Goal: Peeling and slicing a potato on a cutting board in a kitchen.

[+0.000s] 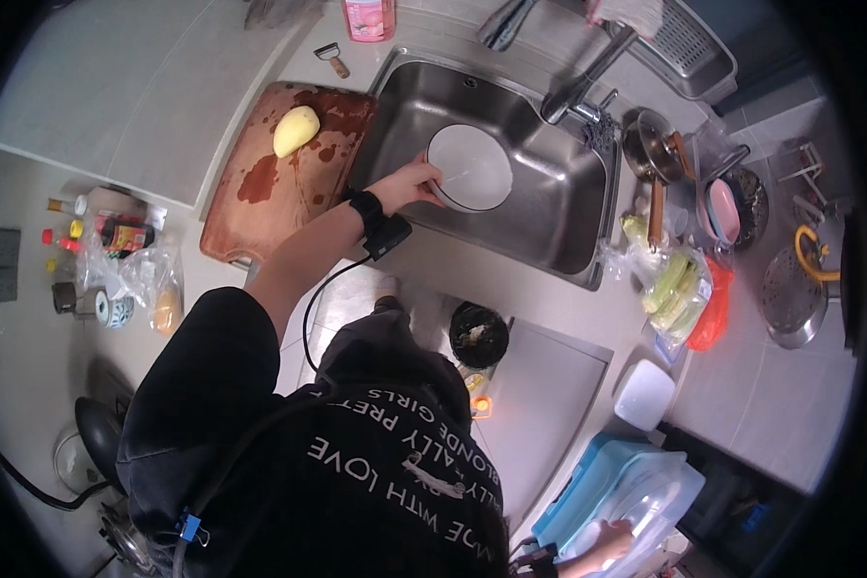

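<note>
My left hand (413,184), with a dark band and a small black device at its wrist, grips the rim of a white bowl with a dark edge (471,167) over the steel sink (535,249). The bowl looks tilted. To the left, a peeled, pale yellow potato or similar vegetable (297,131) lies on a wet wooden cutting board (235,217). At the lower right, my right hand (607,542) is at the translucent lid (646,498) of a blue plastic box (581,480). Whether its fingers hold the lid or something inside cannot be told.
A peeler (334,61) lies above the board. The faucet (585,83) rises behind the sink. Pans (643,148), bagged vegetables (672,289) and a white container (643,394) stand to the right. Bottles and bags (119,246) are at left. Below the counter sits a black bin (479,334).
</note>
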The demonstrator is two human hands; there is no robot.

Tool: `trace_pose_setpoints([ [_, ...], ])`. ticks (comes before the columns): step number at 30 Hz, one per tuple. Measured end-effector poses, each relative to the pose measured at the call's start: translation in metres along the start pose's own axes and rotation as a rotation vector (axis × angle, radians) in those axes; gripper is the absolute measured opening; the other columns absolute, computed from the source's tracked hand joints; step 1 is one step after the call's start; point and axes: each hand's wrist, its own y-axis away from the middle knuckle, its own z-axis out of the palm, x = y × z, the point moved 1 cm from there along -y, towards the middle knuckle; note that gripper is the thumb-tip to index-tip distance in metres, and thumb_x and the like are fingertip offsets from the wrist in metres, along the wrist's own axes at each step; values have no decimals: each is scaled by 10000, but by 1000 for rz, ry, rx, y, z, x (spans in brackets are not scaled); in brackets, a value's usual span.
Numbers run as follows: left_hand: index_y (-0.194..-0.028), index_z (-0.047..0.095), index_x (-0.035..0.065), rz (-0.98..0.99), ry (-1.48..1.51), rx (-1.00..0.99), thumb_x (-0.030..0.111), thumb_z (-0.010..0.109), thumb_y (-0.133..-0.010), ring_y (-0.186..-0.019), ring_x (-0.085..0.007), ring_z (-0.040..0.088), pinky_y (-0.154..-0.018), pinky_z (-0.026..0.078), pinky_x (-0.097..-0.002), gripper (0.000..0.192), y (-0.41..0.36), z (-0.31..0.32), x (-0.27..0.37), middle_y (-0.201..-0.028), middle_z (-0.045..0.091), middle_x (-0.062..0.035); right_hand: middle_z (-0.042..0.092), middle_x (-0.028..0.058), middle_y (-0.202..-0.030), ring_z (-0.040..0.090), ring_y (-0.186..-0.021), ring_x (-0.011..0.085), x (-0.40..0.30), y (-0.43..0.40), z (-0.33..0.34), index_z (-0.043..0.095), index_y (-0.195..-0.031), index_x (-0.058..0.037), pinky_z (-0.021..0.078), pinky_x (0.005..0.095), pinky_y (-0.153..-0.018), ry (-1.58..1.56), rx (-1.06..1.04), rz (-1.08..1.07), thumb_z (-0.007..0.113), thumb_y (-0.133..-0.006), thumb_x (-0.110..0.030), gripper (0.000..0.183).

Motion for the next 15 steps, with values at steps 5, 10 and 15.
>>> trace_pose_setpoints([
  [5,-1068,438,44,77,-62,37,-79,524,-746,-971,-230,510,-801,515,-382,355,-47,-49,-5,-1054,410,-103,646,98,-813,621,-747,287,-74,6,-8,637,-821,-109,487,410,-659,-184,-34,-189,707,-662,-340,289],
  [10,-1247,290,76,164,-186,102,34,469,-651,-887,-313,520,-636,505,-474,624,-105,-83,-29,-1035,438,-171,666,56,-760,637,-662,249,-182,4,-116,600,-1005,-161,479,380,-572,-318,-139,-404,631,-757,-396,343],
  [15,-1041,496,-38,125,-150,239,110,460,-744,-900,-247,551,-763,484,-354,334,-122,-103,-50,-945,557,-137,657,78,-764,636,-684,242,-274,-11,-159,589,-1069,-140,486,361,-615,-427,-136,-719,656,-742,-346,392],
])
